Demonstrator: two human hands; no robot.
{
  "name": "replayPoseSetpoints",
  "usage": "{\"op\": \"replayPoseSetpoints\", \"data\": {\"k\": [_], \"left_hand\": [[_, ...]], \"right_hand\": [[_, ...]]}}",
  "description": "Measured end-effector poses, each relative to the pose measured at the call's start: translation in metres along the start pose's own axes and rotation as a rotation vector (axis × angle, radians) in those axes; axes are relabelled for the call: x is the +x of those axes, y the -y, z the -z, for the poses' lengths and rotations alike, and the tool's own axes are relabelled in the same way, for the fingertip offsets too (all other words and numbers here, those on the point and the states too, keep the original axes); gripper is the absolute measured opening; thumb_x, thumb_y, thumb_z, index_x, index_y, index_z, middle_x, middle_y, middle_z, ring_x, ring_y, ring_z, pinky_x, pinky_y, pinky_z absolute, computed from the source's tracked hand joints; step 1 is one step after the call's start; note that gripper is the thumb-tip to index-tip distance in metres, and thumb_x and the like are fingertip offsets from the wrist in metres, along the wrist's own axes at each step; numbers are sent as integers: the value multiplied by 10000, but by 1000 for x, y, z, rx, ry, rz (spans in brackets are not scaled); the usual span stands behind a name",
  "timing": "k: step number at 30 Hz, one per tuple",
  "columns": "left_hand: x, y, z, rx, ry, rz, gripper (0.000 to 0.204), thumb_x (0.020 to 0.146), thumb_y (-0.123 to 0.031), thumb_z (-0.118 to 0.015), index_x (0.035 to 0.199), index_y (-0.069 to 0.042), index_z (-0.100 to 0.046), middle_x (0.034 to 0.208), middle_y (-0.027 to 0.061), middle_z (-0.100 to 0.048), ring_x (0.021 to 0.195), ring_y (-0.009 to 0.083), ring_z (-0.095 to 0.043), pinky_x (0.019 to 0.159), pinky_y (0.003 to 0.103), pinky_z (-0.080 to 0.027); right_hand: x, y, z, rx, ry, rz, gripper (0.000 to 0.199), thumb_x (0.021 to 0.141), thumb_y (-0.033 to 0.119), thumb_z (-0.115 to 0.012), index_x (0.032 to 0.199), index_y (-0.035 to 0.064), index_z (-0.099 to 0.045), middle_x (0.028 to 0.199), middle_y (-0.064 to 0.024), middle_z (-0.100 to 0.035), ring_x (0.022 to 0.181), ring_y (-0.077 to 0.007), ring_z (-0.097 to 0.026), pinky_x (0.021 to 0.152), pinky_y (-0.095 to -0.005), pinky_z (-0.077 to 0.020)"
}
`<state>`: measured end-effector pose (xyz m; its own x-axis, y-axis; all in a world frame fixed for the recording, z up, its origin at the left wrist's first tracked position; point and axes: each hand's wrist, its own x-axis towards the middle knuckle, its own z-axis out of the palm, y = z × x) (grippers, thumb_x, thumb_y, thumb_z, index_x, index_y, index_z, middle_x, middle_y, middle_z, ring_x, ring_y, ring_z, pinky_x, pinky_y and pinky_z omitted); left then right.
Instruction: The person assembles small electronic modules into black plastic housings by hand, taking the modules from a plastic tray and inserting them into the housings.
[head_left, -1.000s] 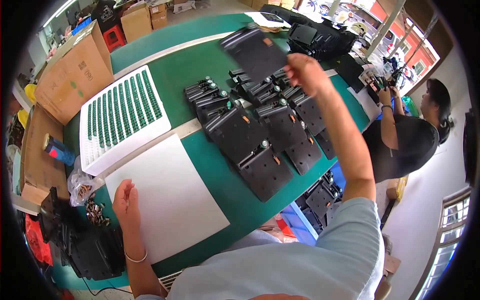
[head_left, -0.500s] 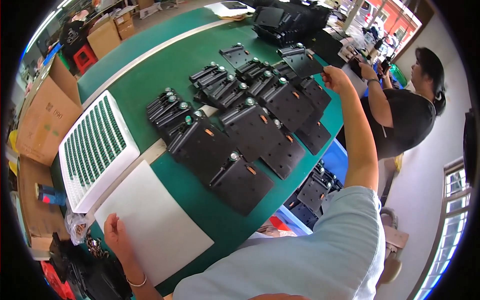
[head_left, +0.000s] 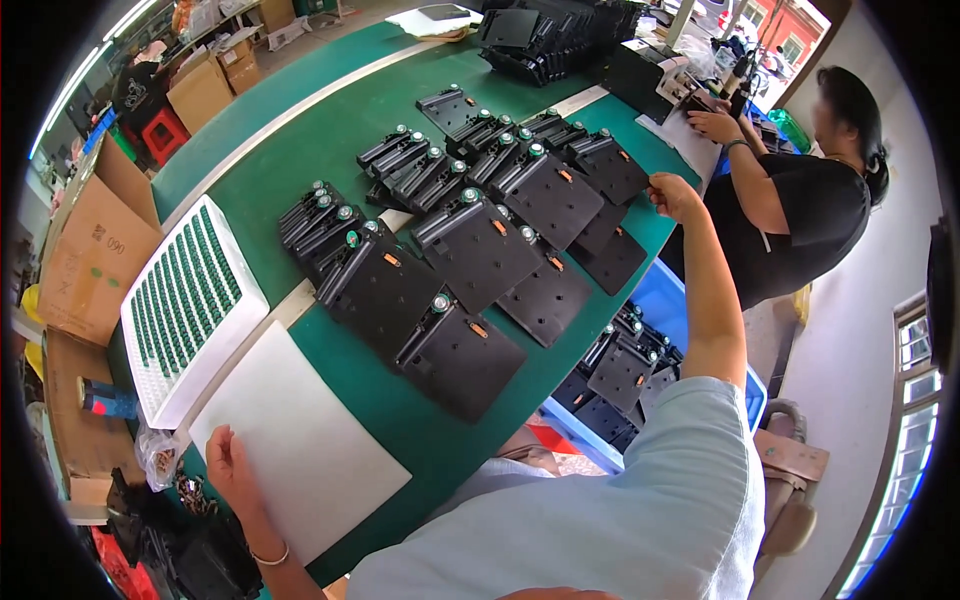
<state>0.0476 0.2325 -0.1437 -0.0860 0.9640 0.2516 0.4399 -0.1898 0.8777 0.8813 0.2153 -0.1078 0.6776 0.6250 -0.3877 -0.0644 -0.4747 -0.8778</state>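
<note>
The fingers [head_left: 658, 184] of your right hand [head_left: 676, 197] are pinching together at the corner of a flat, black, plastic-looking plate [head_left: 608, 168] lying just left of them, over similar black plates [head_left: 612, 264]; your left hand [head_left: 230, 468] is curling loosely, empty, over a white rectangular sheet [head_left: 305, 450]. If your right fingers are releasing unevenly, the plate could be sliding off its overlapping supports.

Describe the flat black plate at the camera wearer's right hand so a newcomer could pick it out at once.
On the long green tabletop, find the spread of flat black plates. Follow it toward the co-worker in a black shirt. There, the squarish black plate with an orange tab is the only one touching the wearer's bare right hand.
</note>
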Motion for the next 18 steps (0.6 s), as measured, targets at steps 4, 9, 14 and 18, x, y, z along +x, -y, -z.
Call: {"op": "replayPoseSetpoints", "data": {"k": [4, 9, 14, 18], "left_hand": [[0, 0, 0, 38, -1, -18, 224, 966, -42, -573, 1173, 39, -596, 1041, 44, -613, 928, 99, -566, 863, 244, -472], [0, -3, 1, 103, 11, -67, 209, 960, -36, -576, 1155, 37, -603, 1044, 38, -607, 925, 103, -560, 856, 244, -470], [2, -2, -2, 91, 13, -81, 197, 952, -36, -586, 1134, 34, -613, 1048, 40, -608, 923, 106, -559, 855, 244, -467], [2, 4, 2, 104, 20, -108, 184, 937, -31, -597, 1107, 36, -622, 1048, 48, -611, 912, 112, -558, 847, 245, -464]], "right_hand": [[6, -5, 2, -1, -66, -28, 99, 939, 197, -604, 885, 115, -590, 742, 7, -599, 592, -92, -553, 460, -261, -395], [7, -14, -6, 98, -113, -14, 118, 938, 216, -623, 883, 114, -598, 755, 4, -611, 603, -96, -563, 482, -266, -411], [7, -19, 0, 180, -164, 4, 123, 913, 224, -651, 916, 108, -609, 775, -21, -641, 610, -114, -602, 473, -262, -431], [-4, -21, -10, 322, -30, -58, 179, 904, 246, -698, 922, 91, -610, 765, -28, -646, 587, -123, -603, 459, -247, -419]]}}
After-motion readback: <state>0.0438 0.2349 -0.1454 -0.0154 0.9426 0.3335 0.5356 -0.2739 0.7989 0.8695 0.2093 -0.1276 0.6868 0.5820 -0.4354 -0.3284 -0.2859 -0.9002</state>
